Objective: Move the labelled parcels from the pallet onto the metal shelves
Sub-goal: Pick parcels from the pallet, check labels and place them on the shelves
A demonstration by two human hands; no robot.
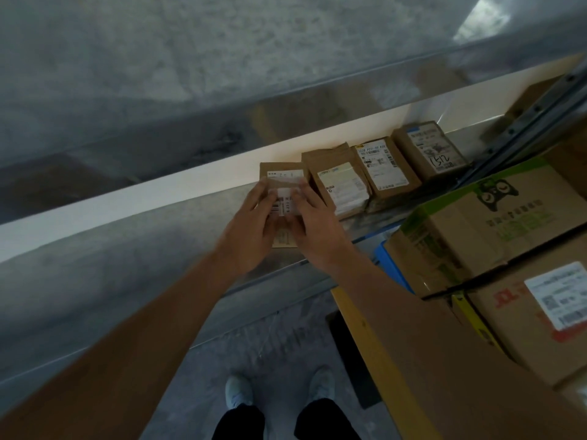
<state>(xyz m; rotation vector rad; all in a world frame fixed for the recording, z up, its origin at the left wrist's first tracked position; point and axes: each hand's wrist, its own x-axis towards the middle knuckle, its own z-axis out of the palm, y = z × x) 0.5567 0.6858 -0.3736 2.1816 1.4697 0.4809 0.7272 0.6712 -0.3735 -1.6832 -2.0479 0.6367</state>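
A small brown parcel [283, 176] with a white label lies on the metal shelf [133, 249], at the left end of a row. My left hand [251, 230] rests on its left side, and its straight fingers lie over the label. My right hand [317, 227] covers the parcel's right side the same way. Both palms hide the near half of the parcel. To its right lie three more labelled brown parcels: one [341, 182], another [386, 166], and the last [432, 147] marked 1512 in black pen.
Large cardboard boxes stand at the right: one with green print [495, 223] and one with a white label [540, 312]. A yellow beam [374, 344] runs below them. A grey shelf upright [533, 122] crosses the top right. My shoes [279, 389] stand on grey floor.
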